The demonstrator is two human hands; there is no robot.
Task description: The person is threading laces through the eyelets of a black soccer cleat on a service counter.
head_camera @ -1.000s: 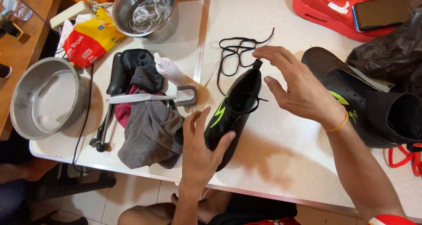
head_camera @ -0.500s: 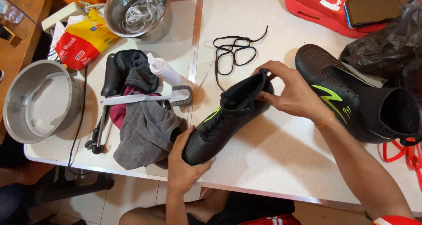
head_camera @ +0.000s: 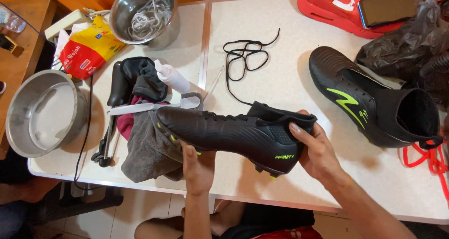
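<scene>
I hold a black football boot [head_camera: 234, 132] with green marks on its side, lying level above the table's front edge, toe to the left. My left hand [head_camera: 199, 166] grips it from below near the toe. My right hand [head_camera: 318, 150] clasps the heel and ankle collar. Its mate, a second black boot [head_camera: 369, 101] with a green zigzag, lies on the white table [head_camera: 290, 71] to the right. A loose black shoelace [head_camera: 245, 57] lies coiled behind the held boot.
A grey cloth [head_camera: 152, 145], white squeeze bottle [head_camera: 172, 76] and black brush sit left of the boot. Two steel bowls: one [head_camera: 42, 113] at the left edge, one [head_camera: 145, 14] at the back with white laces. Red sneaker [head_camera: 346, 10], phone [head_camera: 388, 7], black bag [head_camera: 411, 42], red lace [head_camera: 428, 159] lie right.
The boot has swung from standing toe-down to lying level on its side. My right hand moved from the open collar to clasp the heel; my left hand stayed under the toe.
</scene>
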